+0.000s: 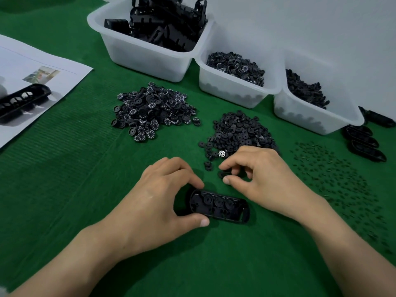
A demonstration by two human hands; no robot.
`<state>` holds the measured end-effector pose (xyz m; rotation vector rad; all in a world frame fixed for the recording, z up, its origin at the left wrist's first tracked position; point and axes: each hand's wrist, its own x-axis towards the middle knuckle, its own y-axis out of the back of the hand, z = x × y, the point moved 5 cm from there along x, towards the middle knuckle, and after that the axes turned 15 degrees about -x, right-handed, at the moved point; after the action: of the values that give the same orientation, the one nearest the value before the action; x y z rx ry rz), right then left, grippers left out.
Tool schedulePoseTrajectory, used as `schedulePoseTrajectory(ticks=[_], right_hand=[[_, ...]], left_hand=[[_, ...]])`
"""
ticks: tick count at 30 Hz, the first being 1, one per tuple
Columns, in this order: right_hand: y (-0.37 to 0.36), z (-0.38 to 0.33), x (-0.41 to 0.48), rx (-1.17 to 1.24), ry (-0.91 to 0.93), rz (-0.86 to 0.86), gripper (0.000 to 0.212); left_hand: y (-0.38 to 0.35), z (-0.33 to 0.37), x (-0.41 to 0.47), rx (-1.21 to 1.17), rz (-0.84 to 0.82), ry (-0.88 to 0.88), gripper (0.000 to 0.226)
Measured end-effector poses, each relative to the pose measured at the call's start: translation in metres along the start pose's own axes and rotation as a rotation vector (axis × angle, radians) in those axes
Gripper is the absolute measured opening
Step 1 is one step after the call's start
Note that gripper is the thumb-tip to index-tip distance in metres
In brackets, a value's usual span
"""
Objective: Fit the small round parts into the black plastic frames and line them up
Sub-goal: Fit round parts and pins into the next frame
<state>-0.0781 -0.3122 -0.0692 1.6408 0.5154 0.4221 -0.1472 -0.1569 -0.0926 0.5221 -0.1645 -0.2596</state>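
A black oblong plastic frame (pixel 218 207) lay flat on the green felt-covered desk (pixel 64 200), lower centre of frame, open side up. Its left end was gripped between thumb and forefinger of the left hand (pixel 162 196), judged as bracing so it would not slide while parts were pressed in. Three round parts were seen seated in a row inside it; the right end looked unfilled, so the frame was judged partly loaded.

The right hand (pixel 257 179), just above-right of the frame, was closed in a fingertip pinch on a small black round part (pixel 224 174). The part was taken at the near edge of a heap of plain matte black discs (pixel 240 131), centre right, judged as the pick for the next slot. One white disc (pixel 222 153) was noted among them.

A second heap of black wheels printed with white numerals (pixel 154 110) sat at centre left. Tiny dark pins (pixel 334 179) were scattered at right. Both were kept loose and within reach, presumably for fast picking.

Three translucent white plastic tubs were ranged along the top: large tub of black frames (pixel 150 52), middle tub of numbered wheels (pixel 231 91), right tub of dark parts (pixel 310 116). Glossy black frames were lined up side by side (pixel 364 144) at the far right; whether loaded could not be told. A white printed sheet (pixel 42 67) lay at upper left.
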Motion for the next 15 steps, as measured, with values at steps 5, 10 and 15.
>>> schedulePoseTrajectory(ticks=[5,10,15], right_hand=[[0.004,-0.003,-0.003,0.019,0.027,0.044,0.006],[0.009,-0.028,-0.021,0.086,0.215,0.063,0.012],[0.005,-0.039,-0.026,-0.047,0.274,0.164,0.011]], left_hand=[[0.000,0.000,0.000,0.000,-0.003,0.007,0.042],[0.000,-0.001,0.000,0.005,0.010,0.000,0.041],[0.000,-0.001,0.001,0.003,0.015,-0.003,0.043]])
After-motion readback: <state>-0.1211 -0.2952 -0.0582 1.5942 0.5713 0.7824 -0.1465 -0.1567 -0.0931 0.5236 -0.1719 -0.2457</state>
